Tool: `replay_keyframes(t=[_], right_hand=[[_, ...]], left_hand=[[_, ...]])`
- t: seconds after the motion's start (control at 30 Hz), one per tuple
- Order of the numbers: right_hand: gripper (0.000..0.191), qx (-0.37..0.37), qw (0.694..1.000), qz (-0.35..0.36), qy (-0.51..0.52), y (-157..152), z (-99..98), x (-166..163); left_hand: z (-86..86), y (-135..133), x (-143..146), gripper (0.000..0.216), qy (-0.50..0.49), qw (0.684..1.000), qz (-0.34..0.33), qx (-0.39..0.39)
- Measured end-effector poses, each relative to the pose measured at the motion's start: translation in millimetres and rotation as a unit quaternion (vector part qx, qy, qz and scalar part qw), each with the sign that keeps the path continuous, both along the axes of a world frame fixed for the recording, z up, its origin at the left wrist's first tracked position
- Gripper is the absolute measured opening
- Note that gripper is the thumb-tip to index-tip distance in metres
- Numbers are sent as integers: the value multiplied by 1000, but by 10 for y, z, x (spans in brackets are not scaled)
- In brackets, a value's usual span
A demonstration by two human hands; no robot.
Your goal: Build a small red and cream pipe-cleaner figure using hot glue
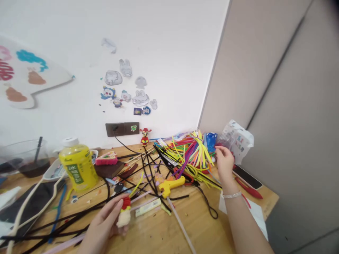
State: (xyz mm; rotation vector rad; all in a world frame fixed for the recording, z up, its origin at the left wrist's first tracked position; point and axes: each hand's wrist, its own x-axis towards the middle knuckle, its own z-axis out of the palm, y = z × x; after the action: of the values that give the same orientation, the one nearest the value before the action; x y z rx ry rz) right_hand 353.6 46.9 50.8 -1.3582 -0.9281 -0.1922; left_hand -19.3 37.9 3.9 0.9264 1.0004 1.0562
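Observation:
My left hand [107, 217] is closed round a small fuzzy figure [124, 215] with a cream body, a yellow band and a red top, held just above the wooden table's near part. My right hand [224, 160] reaches to the back right, thumb and fingertips pinched together beside a shiny blue object [211, 141] and a crumpled plastic bag [239, 141]. What sits between those fingertips, if anything, is too small to make out. Between my hands lies a yellow glue gun [171, 185] with a long translucent glue stick [181, 225] pointing toward me.
Colourful pipe cleaners [193, 151] heap at the back, with loose black ones [148, 173] strewn across the middle. A yellow drink bottle [79, 167] and a dark drink cup [33, 162] stand left. On the right are a phone [247, 177] and red-handled pliers [249, 189].

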Motion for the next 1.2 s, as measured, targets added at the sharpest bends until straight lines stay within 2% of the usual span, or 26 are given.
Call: replay_keyframes(t=[0.1, 0.2, 0.27, 0.37, 0.43, 0.47, 0.5, 0.57, 0.67, 0.73, 0.83, 0.93, 1.0, 1.07, 1.2], right_hand=[[22, 12, 999, -13, 34, -78, 18, 272], [20, 16, 999, 9, 47, -77, 28, 204], [18, 10, 998, 57, 31, -60, 34, -88], [13, -29, 979, 195, -43, -111, -16, -795], [7, -66, 944, 297, -129, -202, -123, -1281], [15, -108, 898, 344, -251, -248, -199, -1485], [20, -147, 855, 354, -349, -285, -285, -1651], [14, -217, 800, 333, -449, -313, -462, -1869], [10, -285, 766, 283, -502, -247, -663, -1990], [12, -305, 760, 274, -504, -182, -719, -2014], [14, -311, 764, 273, -494, -125, -688, -2029], [17, -318, 798, 276, -432, -138, -575, -2012], [18, -314, 833, 320, -325, -182, -498, -1977], [16, -279, 853, 389, -206, -242, -448, -1935], [16, -215, 846, 483, -68, -336, -459, -1859]], left_hand=[[-34, 39, -24, 51, -6, 1000, 9, -11], [-31, 62, -46, 53, -18, 1000, 7, -8], [-12, 62, -48, 56, -19, 1000, 10, -12], [16, 43, -26, 60, -17, 1000, 8, -24], [24, 20, 4, 64, -17, 1000, 5, -26], [22, 7, 20, 64, -19, 1000, 10, -19], [17, -7, 36, 62, -24, 1000, 17, -5], [-3, -31, 62, 61, -44, 998, 32, 36], [-29, -55, 75, 64, -55, 995, -12, 80], [-34, -64, 69, 62, -50, 993, -29, 100], [-31, -80, 56, 60, -36, 992, -25, 115], [-28, -106, 54, 61, -24, 991, -28, 132], [-26, -128, 65, 64, -6, 987, -38, 156], [-21, -150, 85, 63, 32, 982, -33, 184], [19, -188, 152, 52, 137, 960, 5, 242]])
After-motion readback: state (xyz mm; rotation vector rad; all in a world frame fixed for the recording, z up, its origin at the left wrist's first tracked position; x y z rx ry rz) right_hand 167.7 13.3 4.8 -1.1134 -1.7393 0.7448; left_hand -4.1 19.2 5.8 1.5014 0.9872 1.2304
